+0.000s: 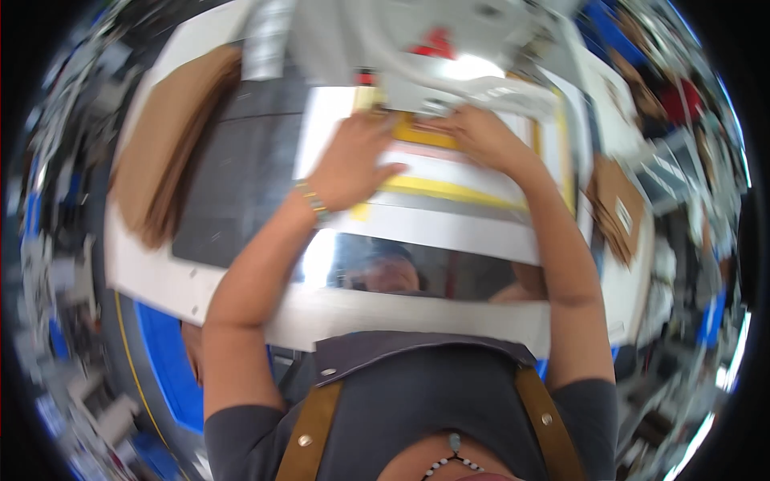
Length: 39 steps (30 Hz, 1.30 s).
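Note:
My left hand (354, 159) lies on a white sheet edged with yellow strips (449, 191), its fingers stretched forward and its thumb apart. Its fingertips, somewhat blurred, reach a small pale block with a red and black top (366, 80). To the right, my right hand (486, 138) has its fingers curled and pressed together at the end of an orange-yellow strip (423, 133). What lies between those fingers is too blurred to make out. Over both hands stands a white machine (329, 48), with a small metal part (434, 107) between them.
A thick stack of folded brown pieces (168, 144) lies at the left on a dark panel (241, 172). Another brown stack (616, 207) is at the right. A shiny reflective plate (449, 272) runs along the near side. Below the table's left edge is a blue bin (164, 365).

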{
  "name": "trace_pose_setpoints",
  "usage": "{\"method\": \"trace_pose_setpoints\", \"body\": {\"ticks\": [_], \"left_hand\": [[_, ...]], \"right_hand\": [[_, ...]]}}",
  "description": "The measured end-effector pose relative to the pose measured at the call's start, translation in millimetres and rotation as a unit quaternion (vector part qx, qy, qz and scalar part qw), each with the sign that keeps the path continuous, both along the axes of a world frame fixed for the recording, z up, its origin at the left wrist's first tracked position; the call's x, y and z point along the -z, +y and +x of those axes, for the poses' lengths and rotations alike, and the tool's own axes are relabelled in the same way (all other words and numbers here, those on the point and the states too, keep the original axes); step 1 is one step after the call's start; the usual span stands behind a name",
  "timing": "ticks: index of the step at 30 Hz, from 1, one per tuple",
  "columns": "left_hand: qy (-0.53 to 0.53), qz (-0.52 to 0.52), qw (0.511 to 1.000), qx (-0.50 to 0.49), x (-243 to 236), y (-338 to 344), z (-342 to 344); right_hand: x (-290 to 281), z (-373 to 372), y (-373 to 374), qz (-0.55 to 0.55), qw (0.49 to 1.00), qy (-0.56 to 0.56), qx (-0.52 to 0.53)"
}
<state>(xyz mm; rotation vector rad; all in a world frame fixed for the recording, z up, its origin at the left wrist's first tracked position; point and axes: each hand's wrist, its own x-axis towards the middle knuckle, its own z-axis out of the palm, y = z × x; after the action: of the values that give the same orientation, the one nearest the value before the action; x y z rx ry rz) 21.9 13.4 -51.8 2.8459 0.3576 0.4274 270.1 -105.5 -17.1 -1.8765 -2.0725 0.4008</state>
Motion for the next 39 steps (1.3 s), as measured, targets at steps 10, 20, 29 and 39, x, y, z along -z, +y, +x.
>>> {"method": "trace_pose_setpoints", "body": {"ticks": [10, 20, 29, 39], "left_hand": [[-0.080, 0.125, 0.932, -0.330, -70, 143, -110], [0.006, 0.324, 0.894, -0.309, -20, 211, -149], [-0.205, 0.127, 0.883, -0.403, -66, 210, -157], [-0.041, 0.150, 0.980, -0.125, -11, 54, -113]], "right_hand": [[-22, 37, -103, 0.188, 0.969, 0.119, 0.106], [1, 55, -124, 0.216, 0.955, 0.124, 0.160], [-3, 49, -127, 0.231, 0.952, 0.111, 0.167], [-29, -43, -69, 0.184, 0.975, -0.076, -0.093]]}}
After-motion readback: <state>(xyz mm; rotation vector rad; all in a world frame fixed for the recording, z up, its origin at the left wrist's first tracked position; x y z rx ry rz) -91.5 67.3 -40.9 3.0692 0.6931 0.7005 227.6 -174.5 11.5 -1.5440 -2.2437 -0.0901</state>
